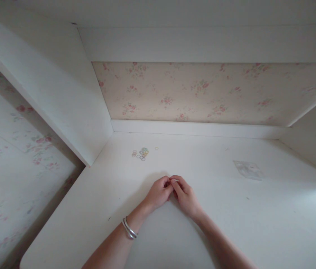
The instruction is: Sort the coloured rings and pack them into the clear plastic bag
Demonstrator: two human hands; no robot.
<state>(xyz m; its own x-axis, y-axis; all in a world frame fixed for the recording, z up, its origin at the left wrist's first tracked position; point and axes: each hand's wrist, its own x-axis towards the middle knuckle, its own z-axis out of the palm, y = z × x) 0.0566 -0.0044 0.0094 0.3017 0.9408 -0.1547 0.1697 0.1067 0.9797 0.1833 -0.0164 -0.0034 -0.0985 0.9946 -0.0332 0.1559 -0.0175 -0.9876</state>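
Observation:
My left hand (159, 193) and my right hand (185, 195) meet at the fingertips low over the white desk. Both are closed in a pinch, thumbs against the curled fingers. A tiny pale bit shows at the right fingertips, too small to name; whatever the left fingers hold is hidden. Beyond my hands, a little to the left, lies a loose cluster of small coloured rings (143, 153), some overlapping. One single ring (156, 148) rests apart to the right of the cluster. Silver bangles circle my left wrist.
On the right of the white desk (208, 231) lies a clear plastic bag (248, 170). A white side panel (71, 93) rises at the left, and a low ledge (197, 129) runs along the back below flowered wallpaper (186, 93). Small dark marks dot the desktop.

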